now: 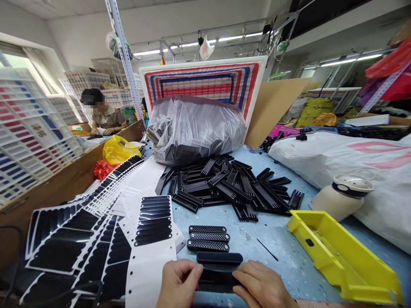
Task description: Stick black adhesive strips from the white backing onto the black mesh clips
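Note:
At the table's near edge my left hand (182,280) and my right hand (260,283) pinch the two ends of a dark, smooth black strip (216,277). Whether it is one piece or a film over a plastic part, I cannot tell. Just beyond it lies a smooth black bar with rounded ends (219,257). Behind that, several black textured bars (208,238) rest in a neat stack of rows. Left of my hands, a white backing sheet (150,265) carries black rounded strip stickers (154,220).
A loose pile of black plastic parts (231,188) spreads before a grey plastic bag (195,128). On the right are a yellow bin (337,252), a cream bottle (337,199) and a white sack (346,158). More sticker sheets (64,250) overlap at left. A person (107,115) sits beyond.

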The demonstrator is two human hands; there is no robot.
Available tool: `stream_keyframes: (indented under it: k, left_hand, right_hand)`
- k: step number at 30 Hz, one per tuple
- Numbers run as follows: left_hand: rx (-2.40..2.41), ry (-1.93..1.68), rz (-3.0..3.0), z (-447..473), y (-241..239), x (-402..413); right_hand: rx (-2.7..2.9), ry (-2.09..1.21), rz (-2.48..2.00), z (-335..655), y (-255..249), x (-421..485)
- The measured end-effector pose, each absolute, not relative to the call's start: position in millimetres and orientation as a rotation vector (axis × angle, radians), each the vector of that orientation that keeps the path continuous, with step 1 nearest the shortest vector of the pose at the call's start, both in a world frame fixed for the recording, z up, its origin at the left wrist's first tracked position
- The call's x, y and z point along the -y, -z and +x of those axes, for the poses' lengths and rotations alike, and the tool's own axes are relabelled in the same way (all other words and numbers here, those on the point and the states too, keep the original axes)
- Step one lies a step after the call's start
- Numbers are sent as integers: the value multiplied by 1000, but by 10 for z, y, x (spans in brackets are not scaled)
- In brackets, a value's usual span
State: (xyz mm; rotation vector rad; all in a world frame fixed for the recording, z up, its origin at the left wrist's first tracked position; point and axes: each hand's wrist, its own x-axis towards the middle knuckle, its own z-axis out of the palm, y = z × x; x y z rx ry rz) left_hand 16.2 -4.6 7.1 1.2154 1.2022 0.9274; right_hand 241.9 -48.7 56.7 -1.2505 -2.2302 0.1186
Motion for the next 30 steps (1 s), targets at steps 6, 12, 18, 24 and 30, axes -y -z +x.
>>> stream_keyframes:
  k: [6, 12, 18, 24, 30]
  left_hand:
    - [-1429, -1226, 1606, 76, -64, -99]
    - [-1269, -1039, 1862, 60, 106, -215]
    - [-1334, -940, 1916, 128, 193, -214]
    - [-1373, -765, 1902, 42, 15, -185]
    - [-1346, -861, 1751, -53, 44, -263]
  right_hand:
    - [1928, -333, -1415, 2713, -644, 289]
    - [1669, -635, -1739, 2738, -477, 104]
    - [1713, -707, -1709, 2575, -332, 111]
    - [1801, -748, -1699, 2526, -307, 177]
    - [1805, -707, -1709, 2586, -356, 71]
